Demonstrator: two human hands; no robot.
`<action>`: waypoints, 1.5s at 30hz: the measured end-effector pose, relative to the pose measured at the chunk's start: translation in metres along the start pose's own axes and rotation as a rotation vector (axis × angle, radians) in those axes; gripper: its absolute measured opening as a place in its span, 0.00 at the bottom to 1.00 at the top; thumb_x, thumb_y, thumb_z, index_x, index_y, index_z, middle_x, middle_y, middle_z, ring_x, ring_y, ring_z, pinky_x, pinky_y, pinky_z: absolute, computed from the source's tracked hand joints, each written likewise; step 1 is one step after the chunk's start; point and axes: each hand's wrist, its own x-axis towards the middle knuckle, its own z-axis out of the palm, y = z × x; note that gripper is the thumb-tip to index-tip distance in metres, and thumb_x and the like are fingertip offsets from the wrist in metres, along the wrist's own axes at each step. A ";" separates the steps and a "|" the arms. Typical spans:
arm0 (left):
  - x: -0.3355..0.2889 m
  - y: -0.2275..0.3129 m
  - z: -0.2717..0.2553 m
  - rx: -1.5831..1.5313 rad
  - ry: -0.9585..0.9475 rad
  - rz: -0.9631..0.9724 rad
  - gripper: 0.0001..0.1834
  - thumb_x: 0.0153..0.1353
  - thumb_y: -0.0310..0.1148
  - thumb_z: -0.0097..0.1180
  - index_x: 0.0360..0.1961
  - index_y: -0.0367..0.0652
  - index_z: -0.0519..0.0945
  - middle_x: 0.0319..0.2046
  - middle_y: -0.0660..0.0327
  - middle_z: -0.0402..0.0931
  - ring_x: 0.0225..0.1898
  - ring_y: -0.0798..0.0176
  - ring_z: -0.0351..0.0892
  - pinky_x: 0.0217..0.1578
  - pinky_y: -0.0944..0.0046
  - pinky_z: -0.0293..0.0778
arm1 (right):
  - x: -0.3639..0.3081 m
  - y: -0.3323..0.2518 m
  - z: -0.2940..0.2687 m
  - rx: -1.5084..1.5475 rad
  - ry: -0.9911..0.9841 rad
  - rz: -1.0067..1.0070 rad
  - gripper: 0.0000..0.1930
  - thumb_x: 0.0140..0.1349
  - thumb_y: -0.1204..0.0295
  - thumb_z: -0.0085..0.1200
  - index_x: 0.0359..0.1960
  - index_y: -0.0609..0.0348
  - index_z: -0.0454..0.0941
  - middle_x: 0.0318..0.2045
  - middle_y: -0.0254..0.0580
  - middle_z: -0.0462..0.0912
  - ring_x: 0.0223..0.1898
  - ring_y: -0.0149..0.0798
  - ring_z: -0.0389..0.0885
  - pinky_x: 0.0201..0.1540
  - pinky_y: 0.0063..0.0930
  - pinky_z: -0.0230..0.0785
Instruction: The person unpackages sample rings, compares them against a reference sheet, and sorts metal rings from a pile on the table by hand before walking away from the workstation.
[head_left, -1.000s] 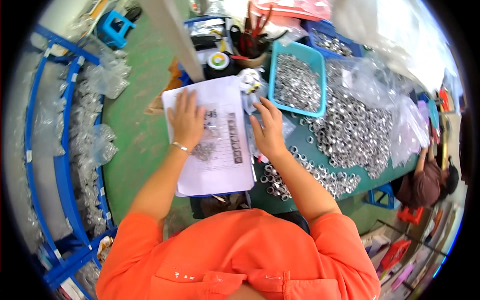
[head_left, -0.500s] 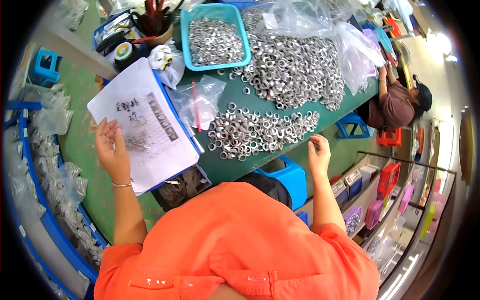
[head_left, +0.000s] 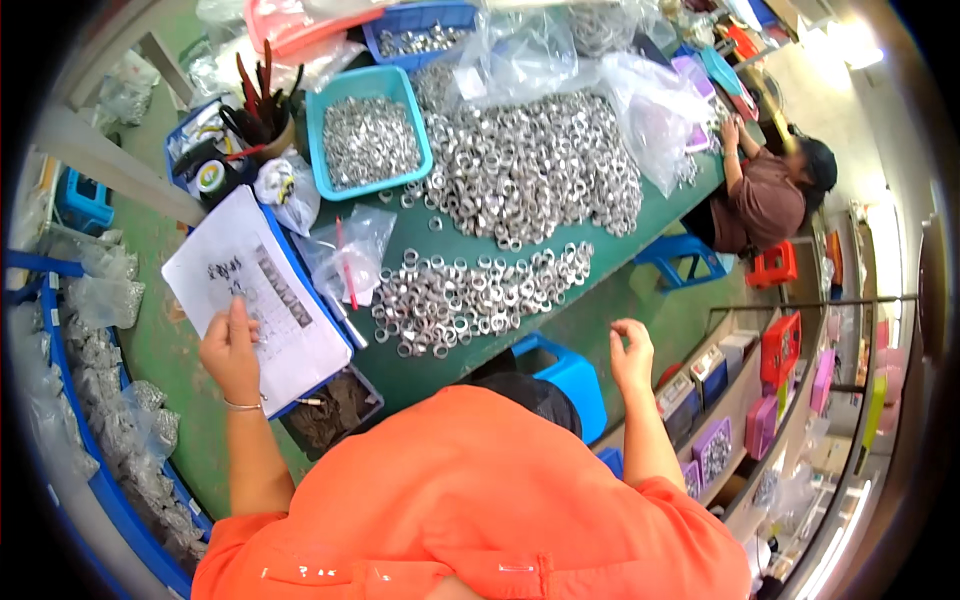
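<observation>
My left hand (head_left: 231,352) is over the lower left of a stack of printed papers (head_left: 285,365). Its thumb points up and its fingers curl inward; whatever they hold is hidden. Off the table's near edge, my right hand (head_left: 630,355) hangs in the air with loosely bent fingers, and nothing shows in it. Closest to the hands on the green table lies a spread of metal rings (head_left: 480,300). Behind it rises a larger heap of metal rings (head_left: 530,170). A red pen (head_left: 346,262) rests on a clear plastic bag (head_left: 372,235) beside the papers.
A turquoise basket (head_left: 425,160) full of small metal parts stands behind the papers. Blue stools (head_left: 575,385) are by the table's near side. A person in a brown shirt (head_left: 760,200) works at the far right. Blue racks (head_left: 115,440) with bagged parts stand left.
The view has shifted, with the table contents now lower and further left. My left hand's fingers have curled in, and the small rings seen on the paper before no longer show.
</observation>
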 end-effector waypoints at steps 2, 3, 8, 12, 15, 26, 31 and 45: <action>-0.008 0.005 0.007 -0.117 0.060 0.307 0.10 0.61 0.30 0.56 0.27 0.32 0.77 0.31 0.59 0.77 0.27 0.70 0.73 0.27 0.71 0.69 | 0.008 0.012 0.001 -0.003 -0.010 -0.008 0.06 0.51 0.82 0.55 0.32 0.63 0.77 0.36 0.48 0.78 0.40 0.48 0.78 0.44 0.34 0.71; -0.009 0.011 0.011 -0.111 0.098 0.307 0.10 0.61 0.30 0.56 0.27 0.32 0.77 0.31 0.59 0.77 0.27 0.70 0.73 0.27 0.71 0.69 | 0.013 0.022 0.003 0.009 -0.022 -0.020 0.06 0.51 0.82 0.55 0.32 0.63 0.77 0.36 0.48 0.78 0.39 0.48 0.78 0.44 0.34 0.71; -0.049 0.029 0.032 0.015 0.226 0.237 0.05 0.58 0.27 0.57 0.33 0.35 0.78 0.32 0.60 0.78 0.32 0.69 0.76 0.37 0.70 0.71 | 0.070 0.066 0.016 0.064 -0.107 -0.057 0.07 0.51 0.82 0.54 0.33 0.64 0.77 0.35 0.47 0.78 0.37 0.45 0.79 0.44 0.33 0.71; -0.098 0.034 0.063 0.091 0.089 -0.040 0.07 0.56 0.28 0.58 0.34 0.36 0.80 0.31 0.59 0.79 0.31 0.67 0.78 0.34 0.67 0.73 | 0.150 0.103 0.041 0.149 -0.199 -0.209 0.08 0.51 0.84 0.53 0.35 0.65 0.76 0.34 0.48 0.78 0.37 0.46 0.78 0.44 0.34 0.70; -0.120 0.077 0.102 0.171 -0.070 -0.189 0.08 0.55 0.30 0.59 0.34 0.35 0.80 0.29 0.54 0.79 0.30 0.60 0.79 0.34 0.65 0.73 | 0.200 0.097 0.041 0.263 -0.238 -0.311 0.08 0.53 0.85 0.51 0.36 0.65 0.75 0.35 0.47 0.79 0.38 0.44 0.77 0.44 0.33 0.69; -0.166 0.059 0.157 0.390 -1.138 -0.535 0.13 0.59 0.34 0.54 0.25 0.35 0.79 0.24 0.56 0.81 0.26 0.66 0.81 0.27 0.67 0.74 | 0.195 0.122 0.072 0.378 -0.306 -0.471 0.10 0.56 0.84 0.49 0.41 0.64 0.75 0.38 0.50 0.77 0.41 0.50 0.76 0.46 0.35 0.68; -0.225 -0.026 0.162 0.381 -1.158 -0.498 0.10 0.55 0.35 0.57 0.28 0.37 0.81 0.27 0.52 0.82 0.32 0.54 0.82 0.37 0.59 0.75 | 0.165 0.124 0.104 0.306 -0.253 -0.549 0.12 0.57 0.84 0.49 0.44 0.63 0.74 0.42 0.50 0.74 0.46 0.51 0.71 0.51 0.37 0.63; -0.310 -0.197 0.388 0.487 -0.950 -0.185 0.24 0.57 0.45 0.51 0.51 0.46 0.76 0.54 0.49 0.71 0.55 0.45 0.69 0.56 0.50 0.63 | 0.166 0.134 0.121 0.282 -0.267 -0.616 0.11 0.61 0.78 0.43 0.43 0.69 0.74 0.43 0.55 0.73 0.46 0.52 0.71 0.53 0.39 0.61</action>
